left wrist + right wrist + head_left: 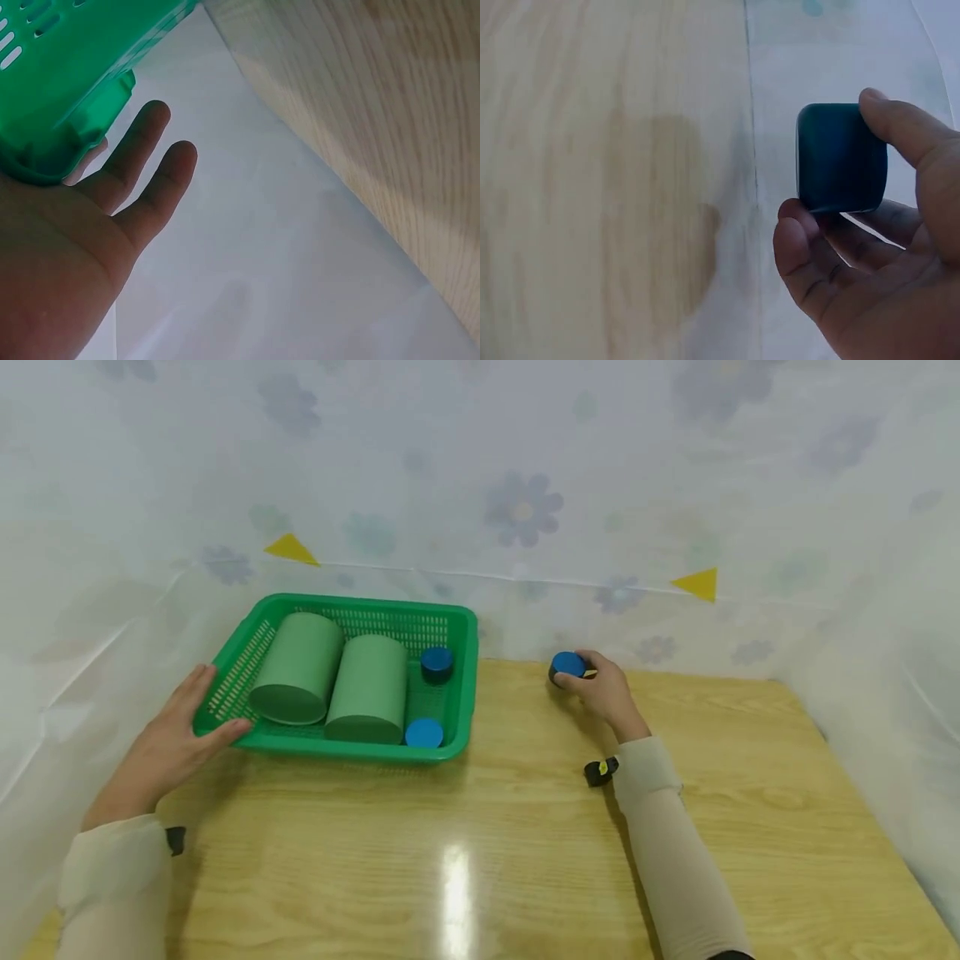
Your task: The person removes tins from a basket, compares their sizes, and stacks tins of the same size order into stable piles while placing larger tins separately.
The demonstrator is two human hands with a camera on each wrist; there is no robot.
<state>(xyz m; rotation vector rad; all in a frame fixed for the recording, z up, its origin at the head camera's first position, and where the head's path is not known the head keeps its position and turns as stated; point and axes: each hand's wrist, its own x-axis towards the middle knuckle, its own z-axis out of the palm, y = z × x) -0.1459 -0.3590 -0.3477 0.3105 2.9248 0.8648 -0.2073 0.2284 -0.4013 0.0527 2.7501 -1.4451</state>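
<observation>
My right hand (604, 691) pinches a small dark round block with a blue top (567, 664) between thumb and fingers, near the table's back edge. In the right wrist view this dark blue-green block (842, 159) has rounded corners and sits between the thumb and the fingertips. At the near left corner of a green plastic basket (476, 693), my left hand (168, 739) touches the rim. Its thumb lies over the front rim, and its fingers extend straight along the left side, as the left wrist view of this hand (82, 240) also shows.
Inside the basket lie two large pale-green cylinders, one at left (300, 660) and one in the middle (369, 685). Two small blue-topped pieces, a back one (437, 665) and a front one (424, 733), sit at its right. A flowered sheet (480, 460) stands behind the wooden table (525, 843).
</observation>
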